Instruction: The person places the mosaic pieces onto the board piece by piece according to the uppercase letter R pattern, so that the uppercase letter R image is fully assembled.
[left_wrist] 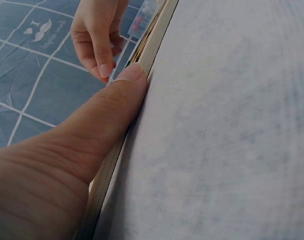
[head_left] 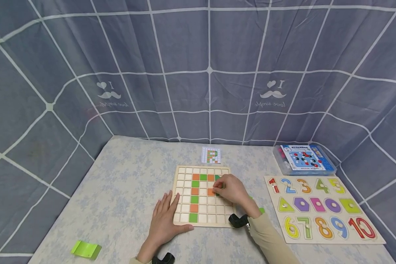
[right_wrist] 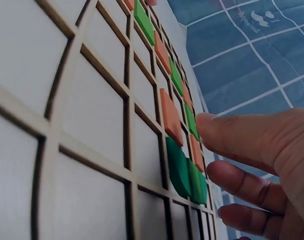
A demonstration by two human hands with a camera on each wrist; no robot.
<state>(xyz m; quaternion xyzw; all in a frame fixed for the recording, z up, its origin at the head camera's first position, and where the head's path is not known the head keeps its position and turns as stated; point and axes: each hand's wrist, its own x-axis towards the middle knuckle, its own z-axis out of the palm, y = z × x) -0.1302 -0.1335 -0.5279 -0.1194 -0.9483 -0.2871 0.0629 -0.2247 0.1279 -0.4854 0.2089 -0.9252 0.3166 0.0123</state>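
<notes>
A wooden grid board lies on the table, with orange and green tiles in some of its squares. My left hand rests at the board's lower left corner, fingers along its left side and thumb against the near edge. Over the board's right part, my right hand has its fingertips low beside an orange tile. In the right wrist view the thumb hides the index fingertip, so I cannot tell whether a tile is pinched there. Dark green rounded tiles sit in the grid nearby.
A small pattern card lies behind the board. To the right are a number-and-shape puzzle board and a clear plastic box with a printed sheet. A bright green curved piece lies at the front left. A patterned curtain hangs behind.
</notes>
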